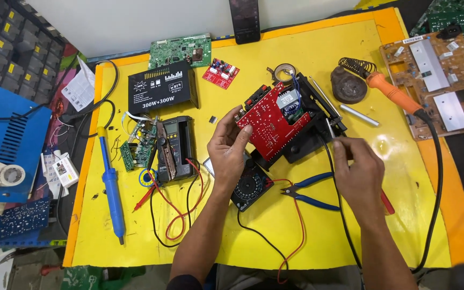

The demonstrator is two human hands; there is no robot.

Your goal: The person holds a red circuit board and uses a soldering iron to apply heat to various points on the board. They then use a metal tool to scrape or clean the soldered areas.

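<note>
My left hand pinches the lower left edge of the red rectangular circuit board, thumb on its face and fingers curled behind, so the board stands tilted up toward me. It sits half inside a black plastic housing near the middle of the yellow worktop, its long axis running from lower left, by my left hand, up to the right. My right hand is on the other side, just right of the housing, fingers pressed together around a thin black lead whose small metal tip points up at the housing's right corner. So the board lies up and to the left of my right hand, and my left hand is the nearer one, already touching it.

Below the board a round black dial meter rests under my left wrist, its red and black wires looping toward me. Blue-handled cutters lie between my two forearms, close to the lead's path. Up to the right an orange-handled soldering iron lies by its dark round stand, with a short metal tube just beside it. To the left lie a blue desoldering pump, a black multimeter and a black box with white print, all well apart from my hands.
</note>
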